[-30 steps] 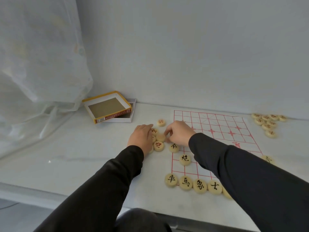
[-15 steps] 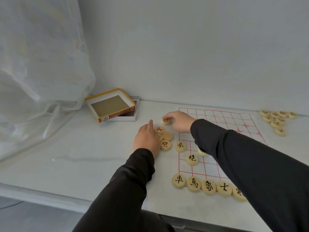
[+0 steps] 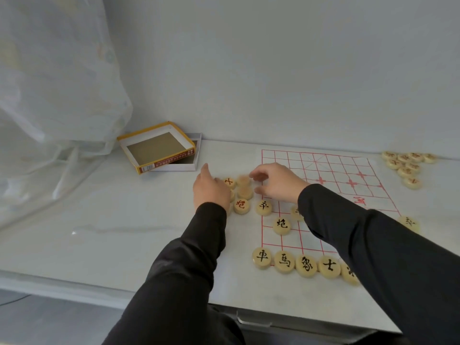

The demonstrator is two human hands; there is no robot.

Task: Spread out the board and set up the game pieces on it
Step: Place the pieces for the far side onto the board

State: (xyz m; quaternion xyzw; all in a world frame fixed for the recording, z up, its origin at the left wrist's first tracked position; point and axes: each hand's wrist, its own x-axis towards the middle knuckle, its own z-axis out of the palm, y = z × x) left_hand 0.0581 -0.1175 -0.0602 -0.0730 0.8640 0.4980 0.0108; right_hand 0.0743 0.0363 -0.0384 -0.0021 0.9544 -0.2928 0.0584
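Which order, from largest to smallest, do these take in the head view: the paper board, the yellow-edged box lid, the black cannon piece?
1. paper board
2. yellow-edged box lid
3. black cannon piece
The piece lies nearer the camera, yet clearly looks smallest.

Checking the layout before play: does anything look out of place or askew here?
Yes. The yellow-edged lid lies skewed across the white box tray, not squared on it. A loose heap of pieces sits off the left edge of the board, one blurred, and another cluster lies off it at far right.
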